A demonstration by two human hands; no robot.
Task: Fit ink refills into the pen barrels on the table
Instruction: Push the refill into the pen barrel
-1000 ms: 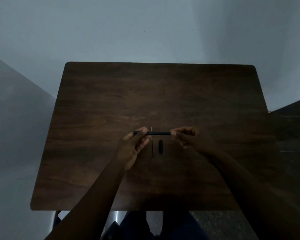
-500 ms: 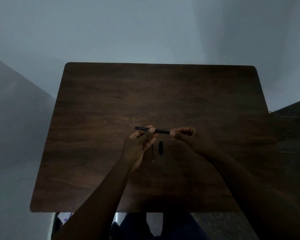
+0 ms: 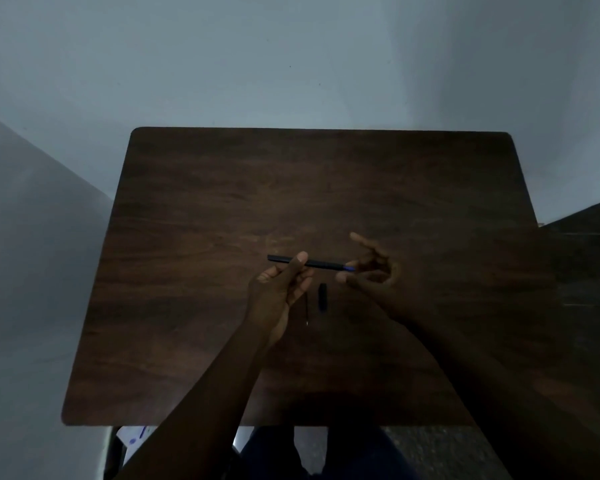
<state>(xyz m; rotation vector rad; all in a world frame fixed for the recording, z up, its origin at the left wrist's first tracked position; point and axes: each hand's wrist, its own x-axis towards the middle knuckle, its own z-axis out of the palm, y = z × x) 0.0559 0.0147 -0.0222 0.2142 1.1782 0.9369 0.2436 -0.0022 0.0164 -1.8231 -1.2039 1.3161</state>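
My left hand (image 3: 281, 289) grips a thin black pen barrel (image 3: 321, 263) held roughly level above the dark wooden table (image 3: 222, 202). The barrel's right end shows a small blue tip (image 3: 349, 268). My right hand (image 3: 371, 268) sits at that blue end with fingers spread; its thumb and a fingertip are close to the tip, and whether they pinch it I cannot tell. On the table below lie a short black pen cap (image 3: 322, 297) and a thin ink refill (image 3: 306, 311), partly hidden by my left hand.
The table stands against a pale wall, with its far edge at the back. A dark surface (image 3: 589, 237) adjoins the table's right side. Below the near edge are my lap and a chair frame (image 3: 118, 452).
The pen barrel has tilted, its left end rising. My left hand shifted right along it. My right hand's fingers have spread apart, uncovering the blue tip.
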